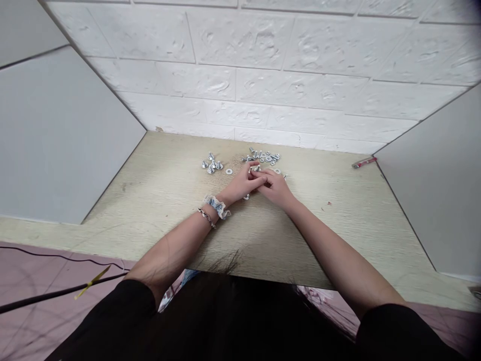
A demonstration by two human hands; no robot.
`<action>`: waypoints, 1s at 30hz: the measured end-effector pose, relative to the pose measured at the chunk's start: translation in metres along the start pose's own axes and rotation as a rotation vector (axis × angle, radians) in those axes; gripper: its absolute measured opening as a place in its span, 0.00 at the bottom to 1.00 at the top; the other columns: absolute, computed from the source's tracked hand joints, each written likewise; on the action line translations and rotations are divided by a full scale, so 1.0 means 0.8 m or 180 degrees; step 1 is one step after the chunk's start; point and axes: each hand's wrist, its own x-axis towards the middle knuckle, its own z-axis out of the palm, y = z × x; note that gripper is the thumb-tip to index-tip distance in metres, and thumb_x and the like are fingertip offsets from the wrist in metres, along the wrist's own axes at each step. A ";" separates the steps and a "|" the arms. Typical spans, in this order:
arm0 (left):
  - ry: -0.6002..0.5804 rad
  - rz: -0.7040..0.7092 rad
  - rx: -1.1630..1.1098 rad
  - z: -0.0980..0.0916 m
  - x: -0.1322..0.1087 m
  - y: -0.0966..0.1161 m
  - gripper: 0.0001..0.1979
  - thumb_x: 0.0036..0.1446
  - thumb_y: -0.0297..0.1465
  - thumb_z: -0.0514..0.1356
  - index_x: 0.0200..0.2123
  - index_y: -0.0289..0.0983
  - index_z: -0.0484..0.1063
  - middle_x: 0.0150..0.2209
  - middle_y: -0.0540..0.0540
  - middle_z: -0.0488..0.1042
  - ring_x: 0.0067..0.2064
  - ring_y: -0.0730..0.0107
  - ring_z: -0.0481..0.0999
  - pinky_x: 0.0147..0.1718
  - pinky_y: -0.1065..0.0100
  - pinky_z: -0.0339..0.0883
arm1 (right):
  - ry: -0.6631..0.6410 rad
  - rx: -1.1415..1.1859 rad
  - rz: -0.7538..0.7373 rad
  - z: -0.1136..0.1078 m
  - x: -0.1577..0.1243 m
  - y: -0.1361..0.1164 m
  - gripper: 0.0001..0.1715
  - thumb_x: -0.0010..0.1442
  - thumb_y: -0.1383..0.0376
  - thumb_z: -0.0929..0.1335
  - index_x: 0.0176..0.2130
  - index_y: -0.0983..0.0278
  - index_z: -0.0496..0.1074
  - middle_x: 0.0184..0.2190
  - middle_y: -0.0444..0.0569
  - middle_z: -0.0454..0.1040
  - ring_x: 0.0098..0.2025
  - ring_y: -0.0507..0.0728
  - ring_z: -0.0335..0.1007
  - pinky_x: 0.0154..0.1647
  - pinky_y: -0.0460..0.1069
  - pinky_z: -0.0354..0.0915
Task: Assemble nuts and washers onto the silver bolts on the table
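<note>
My left hand point(242, 183) and my right hand point(276, 187) meet over the middle of the table, their fingertips touching. A small silver bolt point(257, 169) shows at the fingers of my left hand, which are curled in a pinch. The fingers of my right hand are bent together against it; what they hold is hidden. Just beyond the hands lies a loose pile of silver bolts, nuts and washers point(268, 158). Left of them, several bolts fitted with washers point(211, 169) stand in a group. A flat washer point(229, 171) lies by my left hand, another point(246, 197) under its wrist side.
The pale wooden table point(158, 190) ends at a white brick-pattern wall point(263, 90). Grey panels point(67, 135) close in both sides. A red-handled tool point(364, 162) lies by the right panel. A black cable point(56, 293) with a yellow tie runs at lower left.
</note>
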 end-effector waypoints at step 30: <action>-0.0031 0.0063 0.0099 -0.002 0.003 -0.006 0.32 0.56 0.34 0.59 0.60 0.34 0.50 0.26 0.53 0.69 0.25 0.78 0.65 0.25 0.74 0.57 | 0.0086 0.0093 0.0054 -0.001 0.001 0.002 0.17 0.54 0.64 0.66 0.44 0.61 0.76 0.42 0.49 0.76 0.44 0.57 0.70 0.46 0.53 0.66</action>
